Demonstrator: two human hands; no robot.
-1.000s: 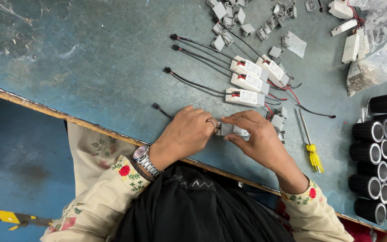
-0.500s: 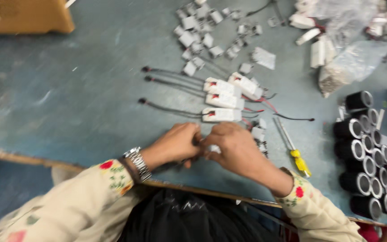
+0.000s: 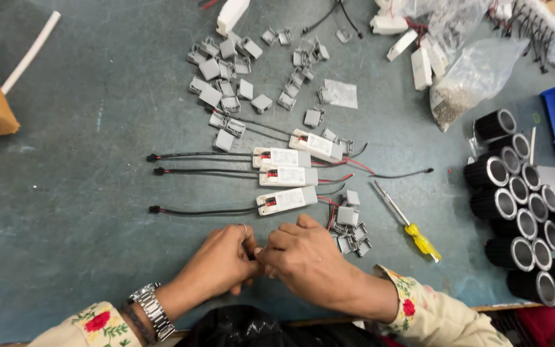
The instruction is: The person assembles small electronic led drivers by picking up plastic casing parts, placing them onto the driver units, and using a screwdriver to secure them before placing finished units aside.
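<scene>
Both forearms enter from the lower edge, the left from 7 o'clock, the right from 5 o'clock, converging near the frame's lower centre. Left hand (image 3: 221,262) and right hand (image 3: 303,256) lie knuckles-up, fingertips pressed together, fingers curled inward; whatever they pinch is hidden.
</scene>
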